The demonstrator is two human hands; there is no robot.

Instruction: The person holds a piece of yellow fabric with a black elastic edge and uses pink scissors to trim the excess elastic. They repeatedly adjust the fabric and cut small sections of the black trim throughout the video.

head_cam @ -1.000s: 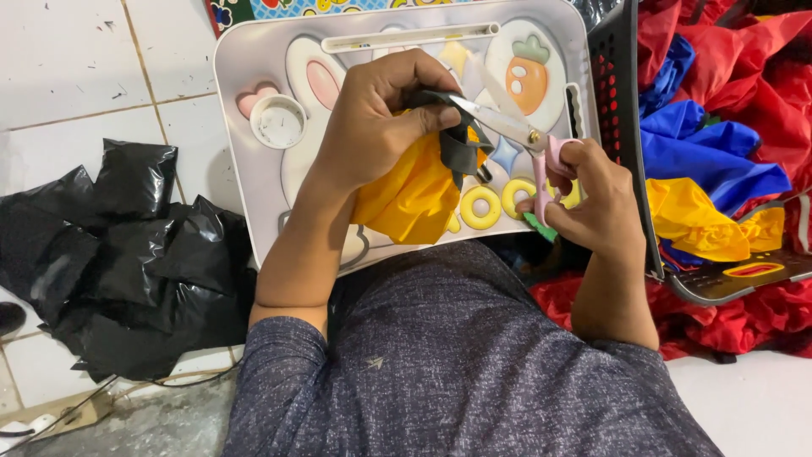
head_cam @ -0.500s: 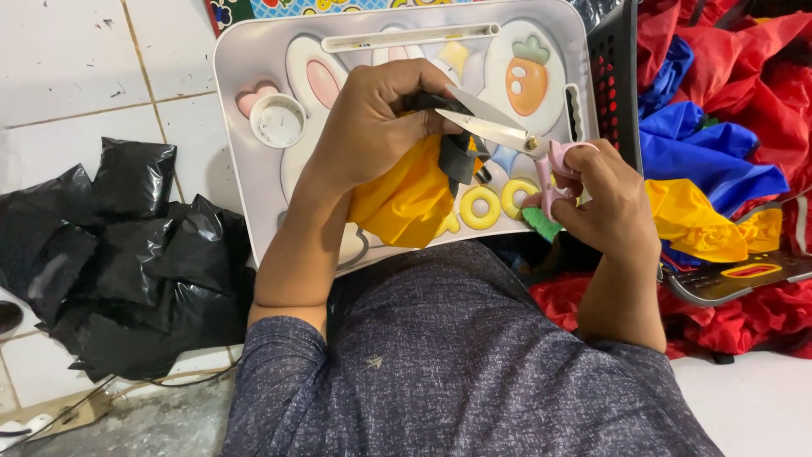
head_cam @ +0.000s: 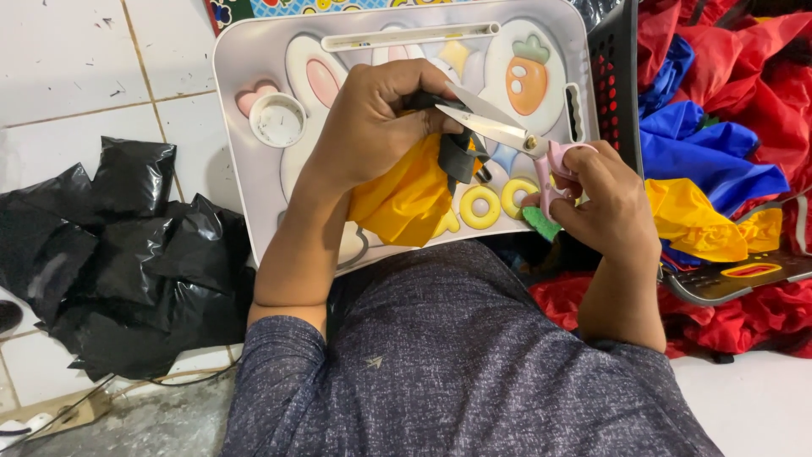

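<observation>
Left hand (head_cam: 372, 127) is pinching the yellow fabric (head_cam: 406, 199) and its black strap (head_cam: 459, 152) at frame centre over the lap tray (head_cam: 254, 51), right hand (head_cam: 605, 199) is gripping scissors (head_cam: 507, 135), blades slightly parted—keeping strap taut, fingertips clear.

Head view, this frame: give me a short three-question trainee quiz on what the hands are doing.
1. True or false: the right hand holds the scissors by pink handles.
2. What does the left hand grip? A) a yellow cloth piece with a black strap, B) a red cloth, C) a black bag.
3. Fill in: the scissors' blades are ____ (open or closed) beside the black strap.

Key: 1 true. 2 A, the yellow cloth piece, held over the grey lap tray. 3 open.
</observation>
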